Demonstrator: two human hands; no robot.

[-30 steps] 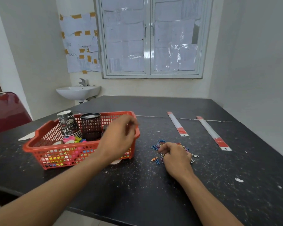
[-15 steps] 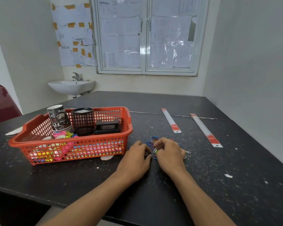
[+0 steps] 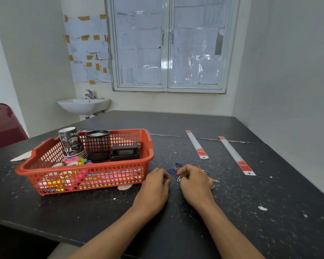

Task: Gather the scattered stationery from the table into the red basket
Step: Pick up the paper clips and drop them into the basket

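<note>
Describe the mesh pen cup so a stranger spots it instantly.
Find the red basket on the dark table's left. The mesh pen cup stands at its far side. It is the only see-through black cylinder, between printed paper cups and a solid black box.

The dark table (image 3: 232, 212) carries a red basket (image 3: 101, 166), paper clips (image 3: 171, 170), two rulers (image 3: 196, 144) (image 3: 236, 156) and white scraps (image 3: 262, 208), perhaps paper.

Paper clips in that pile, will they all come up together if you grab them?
Probably not all. The paper clips are many small loose pieces, so some will likely slip from the right hand. Thin and flat, they should slide on the table, not roll.
</note>
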